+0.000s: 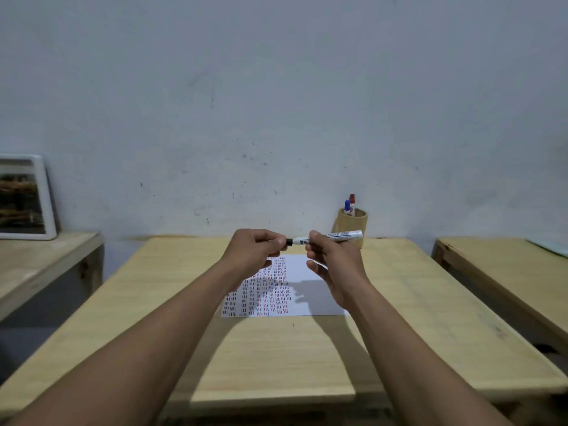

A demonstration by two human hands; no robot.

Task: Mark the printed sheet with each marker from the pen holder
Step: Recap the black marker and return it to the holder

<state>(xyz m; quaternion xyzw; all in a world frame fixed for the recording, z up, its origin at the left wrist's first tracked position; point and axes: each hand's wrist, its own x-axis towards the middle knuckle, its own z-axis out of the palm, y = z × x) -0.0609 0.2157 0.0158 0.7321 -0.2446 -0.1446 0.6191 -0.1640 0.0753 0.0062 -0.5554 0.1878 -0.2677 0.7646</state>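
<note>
A white marker [338, 236] with a black end is held level above the table. My right hand [330, 259] grips its barrel near the middle. My left hand [258, 245] pinches the black cap end; the cap is mostly hidden by the fingers. Below both hands lies the printed sheet [310, 290], white, with columns of short red and dark marks on its left half. At the table's back right stands a wooden pen holder [352, 226] with a blue-capped marker [347, 206] and a red-capped marker [352, 199] upright in it.
The sheet lies on a light wooden table [153, 302] against a pale wall. A second wooden table [504, 272] stands to the right across a gap. At the left, a white-framed picture [24, 198] leans on another wooden surface.
</note>
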